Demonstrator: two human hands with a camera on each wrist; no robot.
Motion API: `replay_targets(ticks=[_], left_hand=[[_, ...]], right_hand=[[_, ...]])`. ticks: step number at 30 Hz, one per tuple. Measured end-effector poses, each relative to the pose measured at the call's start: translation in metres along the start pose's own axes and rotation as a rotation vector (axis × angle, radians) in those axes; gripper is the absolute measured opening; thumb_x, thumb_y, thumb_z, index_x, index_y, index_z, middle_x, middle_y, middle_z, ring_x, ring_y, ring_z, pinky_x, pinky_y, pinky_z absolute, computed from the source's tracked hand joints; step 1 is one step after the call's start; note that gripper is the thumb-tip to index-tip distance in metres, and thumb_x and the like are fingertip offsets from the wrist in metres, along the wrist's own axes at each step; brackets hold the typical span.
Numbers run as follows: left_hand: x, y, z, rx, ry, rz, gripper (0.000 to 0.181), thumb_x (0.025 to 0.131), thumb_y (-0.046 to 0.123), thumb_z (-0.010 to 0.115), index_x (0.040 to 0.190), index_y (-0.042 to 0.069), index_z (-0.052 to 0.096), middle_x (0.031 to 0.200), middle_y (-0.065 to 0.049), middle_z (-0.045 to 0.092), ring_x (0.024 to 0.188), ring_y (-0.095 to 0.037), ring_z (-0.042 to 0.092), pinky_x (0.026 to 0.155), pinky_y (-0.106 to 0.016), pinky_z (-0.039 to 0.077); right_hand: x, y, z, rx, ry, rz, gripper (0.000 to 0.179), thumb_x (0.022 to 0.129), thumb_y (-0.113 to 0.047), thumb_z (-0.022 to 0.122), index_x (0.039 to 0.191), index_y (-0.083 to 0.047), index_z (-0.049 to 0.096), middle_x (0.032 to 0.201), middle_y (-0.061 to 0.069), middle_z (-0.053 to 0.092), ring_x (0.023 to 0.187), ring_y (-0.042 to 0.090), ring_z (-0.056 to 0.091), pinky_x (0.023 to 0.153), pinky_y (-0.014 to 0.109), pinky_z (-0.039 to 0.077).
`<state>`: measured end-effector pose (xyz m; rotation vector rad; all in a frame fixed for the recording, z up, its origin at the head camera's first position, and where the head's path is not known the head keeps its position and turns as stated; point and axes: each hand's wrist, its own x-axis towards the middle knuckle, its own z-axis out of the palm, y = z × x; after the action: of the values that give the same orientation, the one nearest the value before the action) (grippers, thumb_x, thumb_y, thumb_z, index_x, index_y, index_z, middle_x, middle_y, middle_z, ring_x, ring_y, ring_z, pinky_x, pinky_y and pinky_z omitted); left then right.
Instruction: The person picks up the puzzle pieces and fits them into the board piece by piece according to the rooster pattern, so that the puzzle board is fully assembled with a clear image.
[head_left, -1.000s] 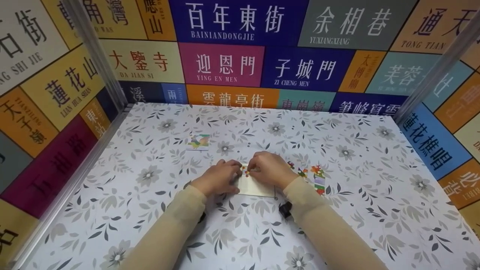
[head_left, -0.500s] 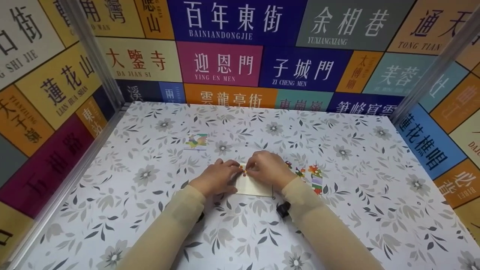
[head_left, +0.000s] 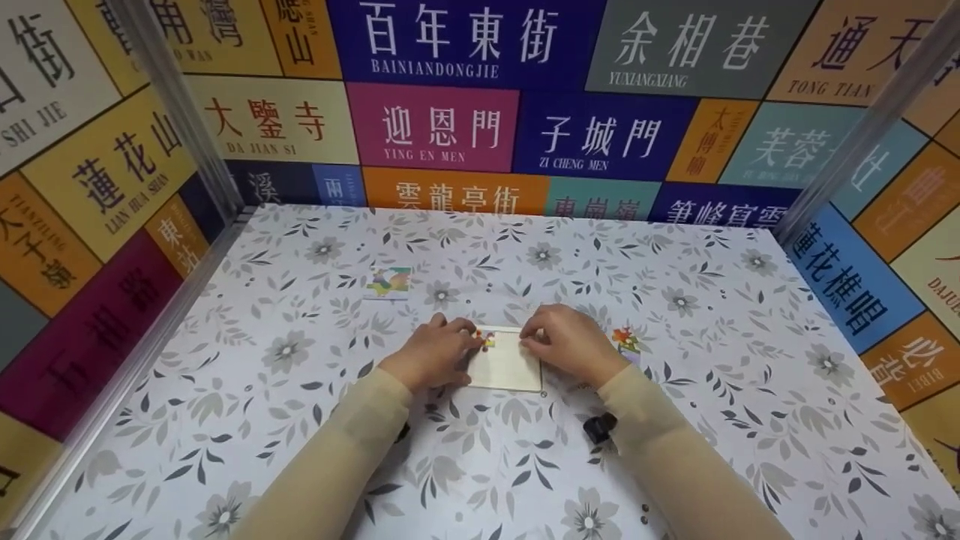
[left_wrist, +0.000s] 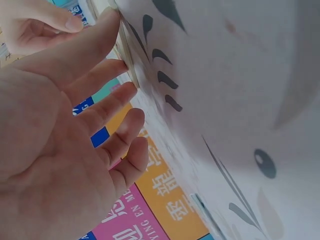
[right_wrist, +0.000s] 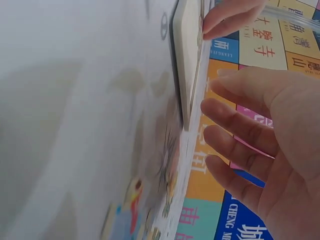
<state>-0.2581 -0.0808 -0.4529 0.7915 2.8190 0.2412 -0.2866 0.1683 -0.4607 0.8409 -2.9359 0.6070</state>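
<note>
A small cream puzzle board (head_left: pixel 506 367) lies in front of me, with small colourful puzzle pieces (head_left: pixel 489 340) in its far left corner. My left hand (head_left: pixel 433 354) touches the board's left side, its thumb near the front corner and its fingertips by the pieces. In the left wrist view, the thumb (left_wrist: pixel 107 30) and the nearer fingertips meet the board's edge. My right hand (head_left: pixel 574 343) hovers at the board's right edge, fingers loosely bent. The right wrist view shows nothing between those fingers (right_wrist: pixel 225 112). More colourful pieces (head_left: pixel 625 339) lie beyond it, partly hidden by the hand.
Farther back on the left lies a square, brightly coloured picture piece (head_left: pixel 388 283). A floral cloth (head_left: pixel 300 442) covers the table. Walls of coloured street-name panels (head_left: pixel 435 127) stand behind and at both sides, with clear posts (head_left: pixel 191 112) at the corners.
My right hand has moved right, off the pieces in the far left corner, leaving them and more of the board exposed. The left hand stays at the board's left side.
</note>
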Motion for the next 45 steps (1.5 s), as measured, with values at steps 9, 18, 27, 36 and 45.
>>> replay_targets(ticks=[9,18,27,36,45], left_hand=[[0.001,0.002,-0.002,-0.004,0.001,0.006,0.055,0.085,0.029,0.085,0.136,0.020,0.068,0.154,-0.005,0.052,0.124,-0.036,0.049,0.100,-0.054,0.047],[0.001,0.003,-0.004,-0.023,-0.003,0.006,0.055,0.084,0.028,0.085,0.136,0.019,0.068,0.153,-0.005,0.053,0.126,-0.036,0.050,0.103,-0.053,0.046],[0.001,0.002,0.000,-0.039,-0.003,-0.003,0.054,0.083,0.027,0.087,0.134,0.020,0.070,0.153,-0.005,0.054,0.125,-0.035,0.049,0.104,-0.055,0.045],[0.000,0.003,-0.003,-0.032,0.032,0.015,0.052,0.081,0.025,0.088,0.130,0.018,0.071,0.149,-0.006,0.057,0.120,-0.037,0.052,0.098,-0.054,0.049],[0.003,0.004,-0.003,-0.018,0.014,0.006,0.052,0.082,0.027,0.088,0.130,0.020,0.071,0.149,-0.005,0.056,0.121,-0.035,0.051,0.100,-0.051,0.047]], right_hand=[[-0.023,0.014,-0.009,-0.023,0.037,0.011,0.010,0.094,-0.026,0.076,0.097,-0.018,0.081,0.098,-0.003,0.074,0.082,0.015,0.062,0.076,0.038,0.054],[-0.042,0.027,-0.016,-0.030,0.067,0.056,0.009,0.093,-0.029,0.077,0.093,-0.021,0.081,0.095,-0.005,0.072,0.083,0.013,0.060,0.077,0.038,0.053],[-0.056,0.034,-0.023,-0.026,0.054,0.075,0.010,0.094,-0.029,0.077,0.096,-0.020,0.081,0.095,-0.006,0.070,0.082,0.013,0.059,0.076,0.036,0.051],[-0.066,0.042,-0.028,-0.047,0.080,0.088,0.011,0.094,-0.027,0.075,0.098,-0.020,0.082,0.099,-0.005,0.073,0.093,0.017,0.066,0.083,0.042,0.056],[-0.074,0.045,-0.036,-0.047,0.065,0.111,0.012,0.093,-0.025,0.075,0.099,-0.017,0.082,0.101,-0.002,0.074,0.094,0.018,0.066,0.085,0.043,0.056]])
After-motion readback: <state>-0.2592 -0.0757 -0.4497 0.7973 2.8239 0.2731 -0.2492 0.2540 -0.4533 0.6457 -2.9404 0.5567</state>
